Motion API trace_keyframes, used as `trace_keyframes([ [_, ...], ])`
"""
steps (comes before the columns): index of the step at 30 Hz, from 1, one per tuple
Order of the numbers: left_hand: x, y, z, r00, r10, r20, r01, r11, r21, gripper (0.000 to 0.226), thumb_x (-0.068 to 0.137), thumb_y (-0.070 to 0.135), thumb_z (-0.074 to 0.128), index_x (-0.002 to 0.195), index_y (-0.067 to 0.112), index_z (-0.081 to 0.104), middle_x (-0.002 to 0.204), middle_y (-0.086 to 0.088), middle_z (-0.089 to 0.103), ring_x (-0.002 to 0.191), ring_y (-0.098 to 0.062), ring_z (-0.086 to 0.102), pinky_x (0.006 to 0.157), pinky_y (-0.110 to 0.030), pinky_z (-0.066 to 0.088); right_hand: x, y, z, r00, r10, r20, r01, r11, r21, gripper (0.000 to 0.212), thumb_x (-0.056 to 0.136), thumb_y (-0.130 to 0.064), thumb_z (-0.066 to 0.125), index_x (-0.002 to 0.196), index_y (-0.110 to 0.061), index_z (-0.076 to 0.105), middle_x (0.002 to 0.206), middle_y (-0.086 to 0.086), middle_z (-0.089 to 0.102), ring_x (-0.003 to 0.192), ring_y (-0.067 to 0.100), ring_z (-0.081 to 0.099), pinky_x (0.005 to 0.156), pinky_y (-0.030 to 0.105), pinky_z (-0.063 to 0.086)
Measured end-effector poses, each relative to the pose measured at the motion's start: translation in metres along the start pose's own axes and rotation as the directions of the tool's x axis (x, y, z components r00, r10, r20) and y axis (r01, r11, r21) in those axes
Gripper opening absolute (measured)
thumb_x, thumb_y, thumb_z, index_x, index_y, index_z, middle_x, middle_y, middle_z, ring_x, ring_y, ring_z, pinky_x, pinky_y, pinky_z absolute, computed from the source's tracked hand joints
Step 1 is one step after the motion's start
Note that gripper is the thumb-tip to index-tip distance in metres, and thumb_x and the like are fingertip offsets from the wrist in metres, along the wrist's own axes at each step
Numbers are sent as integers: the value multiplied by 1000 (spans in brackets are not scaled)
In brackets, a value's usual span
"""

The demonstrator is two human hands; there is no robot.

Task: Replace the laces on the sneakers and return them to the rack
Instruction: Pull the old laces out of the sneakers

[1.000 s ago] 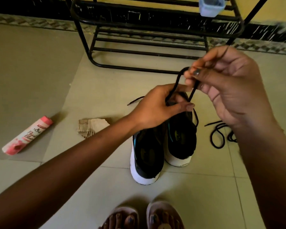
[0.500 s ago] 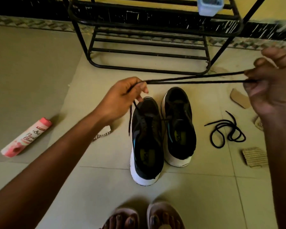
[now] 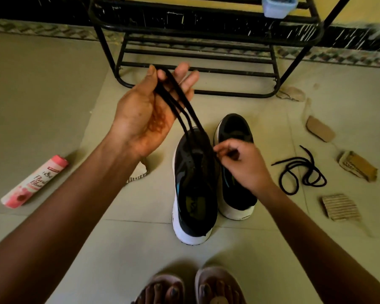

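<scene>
Lace [image 3: 184, 113] strands rise from the nearer sneaker [image 3: 193, 194] to the left hand [image 3: 145, 115], which is raised palm-up with its thumb pinching them against the fingers. The right hand [image 3: 241, 165] pinches the lace at that sneaker's eyelets. The other sneaker [image 3: 235, 128] stands touching beside it, mid-floor, before the rack [image 3: 206, 93]. A second lace [image 3: 303, 172] lies coiled to the right among cardboard scraps [image 3: 340, 207]. A pink tube [image 3: 34, 182] lies near the left edge.

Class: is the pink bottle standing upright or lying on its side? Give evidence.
Lying on its side: the pink bottle rests lengthwise on the floor, its whole label facing up.
</scene>
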State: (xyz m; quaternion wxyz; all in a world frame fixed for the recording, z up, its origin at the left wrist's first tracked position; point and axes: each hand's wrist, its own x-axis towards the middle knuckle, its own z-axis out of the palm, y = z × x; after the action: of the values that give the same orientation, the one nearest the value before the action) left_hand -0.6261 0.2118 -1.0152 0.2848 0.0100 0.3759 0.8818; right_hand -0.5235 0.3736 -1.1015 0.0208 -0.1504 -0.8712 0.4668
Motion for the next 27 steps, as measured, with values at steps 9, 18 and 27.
trace_keyframes([
  [9, 1, -5, -3, 997, -20, -70, 8, 986, -166, 36, 103, 26, 25, 73, 17, 43, 57, 6, 41, 47, -6, 35, 54, -19, 38, 0, -12, 16, 998, 44, -34, -38, 986, 162, 32, 86, 0, 59, 112, -19, 63, 99, -16, 63, 95, -8, 57, 86, 9, 46],
  [18, -6, -37, 8, 994, -108, 3, 108, 994, -35, 35, 103, 27, 26, 73, 17, 42, 57, 6, 38, 46, -5, 33, 54, -20, 34, -7, -43, 15, 990, -121, 71, 109, 983, 148, 25, 77, -26, 77, 93, -8, 69, 83, 5, 71, 74, 18, 65, 72, 41, 54],
  [27, -5, -39, -20, 957, -91, -275, 71, 994, -82, 33, 103, 26, 28, 77, 15, 45, 70, -2, 58, 71, -14, 63, 81, -29, 52, -7, -37, -6, 998, -55, -8, 53, 894, 446, 10, 85, -8, 64, 88, -16, 70, 78, -1, 71, 64, 4, 60, 58, 16, 49],
])
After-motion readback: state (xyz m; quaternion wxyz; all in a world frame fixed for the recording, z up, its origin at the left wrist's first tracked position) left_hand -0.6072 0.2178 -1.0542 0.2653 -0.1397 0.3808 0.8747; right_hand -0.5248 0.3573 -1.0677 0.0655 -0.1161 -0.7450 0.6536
